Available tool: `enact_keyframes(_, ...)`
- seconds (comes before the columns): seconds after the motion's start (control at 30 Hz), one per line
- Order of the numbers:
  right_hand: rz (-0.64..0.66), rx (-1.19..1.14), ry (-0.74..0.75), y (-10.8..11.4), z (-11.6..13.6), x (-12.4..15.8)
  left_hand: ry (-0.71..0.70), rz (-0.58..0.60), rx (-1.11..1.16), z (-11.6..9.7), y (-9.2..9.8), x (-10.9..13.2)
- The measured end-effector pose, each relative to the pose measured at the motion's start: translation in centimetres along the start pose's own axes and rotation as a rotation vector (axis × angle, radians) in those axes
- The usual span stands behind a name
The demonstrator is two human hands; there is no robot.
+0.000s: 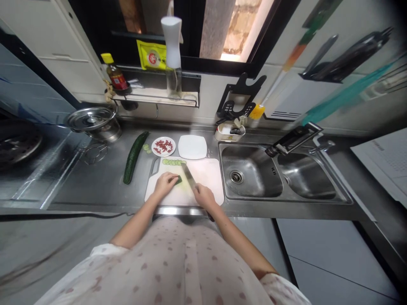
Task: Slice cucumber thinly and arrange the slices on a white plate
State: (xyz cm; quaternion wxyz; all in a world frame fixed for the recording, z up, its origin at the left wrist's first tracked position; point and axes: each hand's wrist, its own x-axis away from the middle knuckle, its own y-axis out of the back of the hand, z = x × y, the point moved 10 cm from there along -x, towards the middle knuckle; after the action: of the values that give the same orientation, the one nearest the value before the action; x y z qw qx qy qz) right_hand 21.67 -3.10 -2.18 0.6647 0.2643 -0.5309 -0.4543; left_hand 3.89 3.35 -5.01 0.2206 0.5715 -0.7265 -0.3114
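Observation:
My right hand (204,196) is closed round the handle of a kitchen knife (188,175), whose blade points away from me over the white cutting board (208,173). On the board my left hand (166,184) is closed on a short piece of cucumber (179,179), just left of the blade. Beyond the knife tip lies a row of pale green cucumber slices (172,162). A whole dark green cucumber (135,157) rests on the steel counter left of the board, with a few loose slices (146,147) beside it.
Behind the board stand a plate of chopped red pieces (171,141) and a white square plate (192,147). A double steel sink (254,178) lies to the right. At the back left is a lidded steel pot (106,129). A wall shelf (152,100) holds bottles.

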Motion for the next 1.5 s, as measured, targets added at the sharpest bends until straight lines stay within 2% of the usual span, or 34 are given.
enact_keyframes(0.23,-0.002,0.025,0.023,-0.1,1.3,0.2,-0.099,-0.05,-0.012,-0.6,-0.4,0.5)
enact_keyframes(0.47,-0.005,0.058,0.05,-0.6,2.3,0.0,-0.158,-0.051,-0.042,-1.2,-0.3,0.8)
enact_keyframes(0.67,-0.014,0.085,0.062,-0.8,2.5,0.3,-0.141,-0.04,-0.087,-1.1,-0.5,0.8)
enact_keyframes(1.03,0.002,0.08,0.066,-1.3,2.4,0.4,-0.279,-0.137,-0.097,-1.3,-0.4,1.1)
enact_keyframes(1.5,0.026,0.102,0.065,-1.3,2.6,0.5,-0.299,-0.156,-0.084,-1.5,-0.3,1.2)
